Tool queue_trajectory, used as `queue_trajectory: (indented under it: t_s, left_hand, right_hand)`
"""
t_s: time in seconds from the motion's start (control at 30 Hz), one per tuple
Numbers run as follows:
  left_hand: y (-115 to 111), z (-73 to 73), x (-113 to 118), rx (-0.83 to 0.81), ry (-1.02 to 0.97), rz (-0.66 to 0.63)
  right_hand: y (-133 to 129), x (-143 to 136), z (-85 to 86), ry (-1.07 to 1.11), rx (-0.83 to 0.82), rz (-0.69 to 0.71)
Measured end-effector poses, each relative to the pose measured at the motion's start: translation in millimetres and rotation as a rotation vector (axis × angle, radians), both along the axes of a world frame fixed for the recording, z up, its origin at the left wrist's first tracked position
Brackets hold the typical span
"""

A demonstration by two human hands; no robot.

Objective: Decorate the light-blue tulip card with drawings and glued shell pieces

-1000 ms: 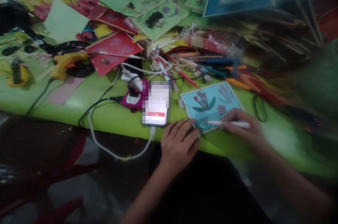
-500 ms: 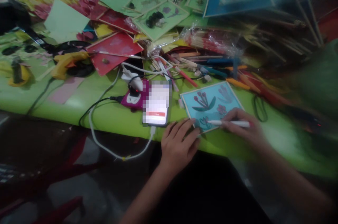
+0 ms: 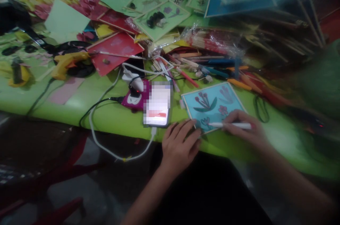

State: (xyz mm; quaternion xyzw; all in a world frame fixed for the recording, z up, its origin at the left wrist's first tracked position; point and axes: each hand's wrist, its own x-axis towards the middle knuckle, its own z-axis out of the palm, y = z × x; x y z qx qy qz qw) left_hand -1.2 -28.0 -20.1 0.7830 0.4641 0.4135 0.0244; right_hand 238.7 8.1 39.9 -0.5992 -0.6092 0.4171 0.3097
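A blue card (image 3: 212,102) with a pale stick border lies near the front edge of the green-covered table. It carries several drawn flowers in dark red, pink and green. My right hand (image 3: 243,127) pinches a white marker (image 3: 218,125), its tip at the outlined flower (image 3: 205,122) in the card's lower left. My left hand (image 3: 182,140) rests with fingers stretched out, fingertips at the card's lower left corner. Left of that hand is a lit phone (image 3: 159,106), its screen blurred out and a white cable plugged in.
A purple power strip (image 3: 134,99) with plugs sits beside the phone. Further left lies a yellow glue gun (image 3: 67,64). Behind are a red framed card (image 3: 114,51), a green framed card (image 3: 163,19), loose pens and sticks (image 3: 190,73). A black loop (image 3: 261,108) lies right of the blue card.
The marker tip has shifted very slightly right and down at the lower left flower. My left hand and the card stay where they were.
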Motion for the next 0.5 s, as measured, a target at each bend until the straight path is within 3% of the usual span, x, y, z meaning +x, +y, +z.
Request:
queue_trajectory:
  t_s: [0.5]
  left_hand:
    - [0.2,0.5,0.5,0.006,-0.011,0.002]
  right_hand:
    - [0.6,-0.8,-0.8,-0.022,-0.036,0.030]
